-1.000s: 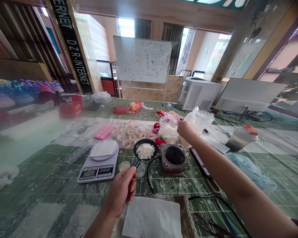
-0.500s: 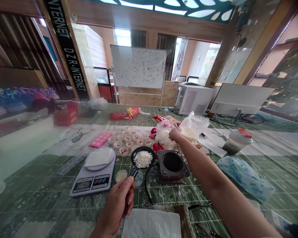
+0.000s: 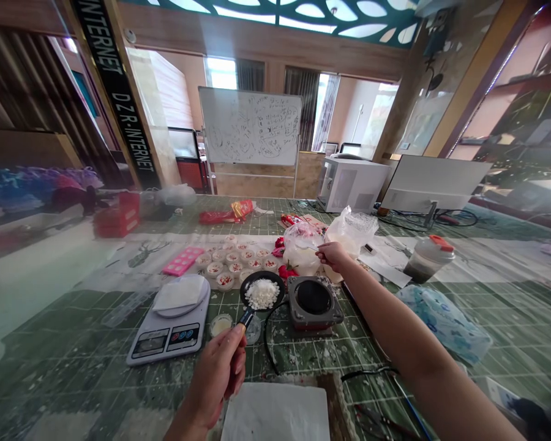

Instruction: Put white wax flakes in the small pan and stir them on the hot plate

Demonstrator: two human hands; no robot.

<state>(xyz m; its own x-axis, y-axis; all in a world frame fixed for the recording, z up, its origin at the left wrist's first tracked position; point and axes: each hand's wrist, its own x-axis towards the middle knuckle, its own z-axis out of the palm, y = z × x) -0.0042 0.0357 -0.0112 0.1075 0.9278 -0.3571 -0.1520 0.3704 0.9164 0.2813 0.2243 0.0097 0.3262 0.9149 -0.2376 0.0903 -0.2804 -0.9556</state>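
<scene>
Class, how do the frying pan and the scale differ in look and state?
The frying pan is black and round; the scale is pale with a flat, angular base. The left hand grips the pan's handle; the scale stands on the table. Both bear something white: pieces in the pan, a sheet on the scale.

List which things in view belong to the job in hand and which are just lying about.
Likely the job's:
- black pan of white pieces, held by the left hand
- clear bag at the right hand
- hotplate beside the pan

Apparently just around:
- whiteboard
- monitor
- light-blue pack
</scene>
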